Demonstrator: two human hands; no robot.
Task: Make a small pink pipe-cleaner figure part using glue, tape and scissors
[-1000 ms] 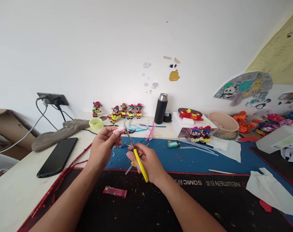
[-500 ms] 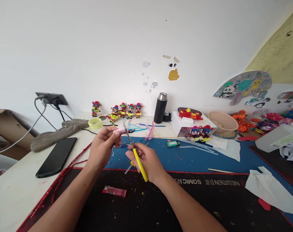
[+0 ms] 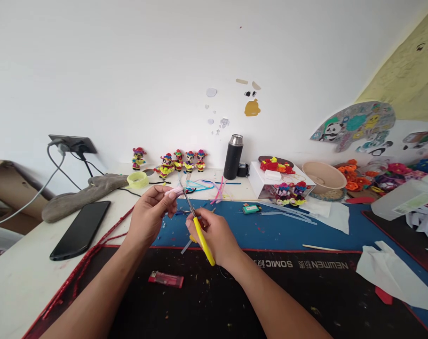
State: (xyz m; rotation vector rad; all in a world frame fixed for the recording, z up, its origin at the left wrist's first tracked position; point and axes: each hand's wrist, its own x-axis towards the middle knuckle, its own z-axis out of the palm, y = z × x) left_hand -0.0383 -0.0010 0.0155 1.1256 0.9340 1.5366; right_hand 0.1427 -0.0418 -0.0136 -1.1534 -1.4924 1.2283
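Note:
Between the thumb and fingers of my left hand (image 3: 151,209) is a small pale pink piece (image 3: 174,192), its exact kind too small to make out. My right hand (image 3: 216,235) is closed around a pair of scissors (image 3: 204,241) with yellow handles. The metal blades point up and away, right beside the pink piece; whether they touch it I cannot tell. Below the hands a red lighter (image 3: 166,279) lies on the black mat (image 3: 270,301).
A black phone (image 3: 80,230) and red cords (image 3: 94,254) lie at left. Several small figures (image 3: 166,165), yellow-green tape (image 3: 137,179) and a black thermos (image 3: 233,157) stand at the back. A white box (image 3: 255,181), a beige bowl (image 3: 323,176) and a clear bottle (image 3: 404,200) are to the right.
The whole view has shifted slightly. My hands keep nearly the same pose, with the pink piece still held and the scissors still beside it.

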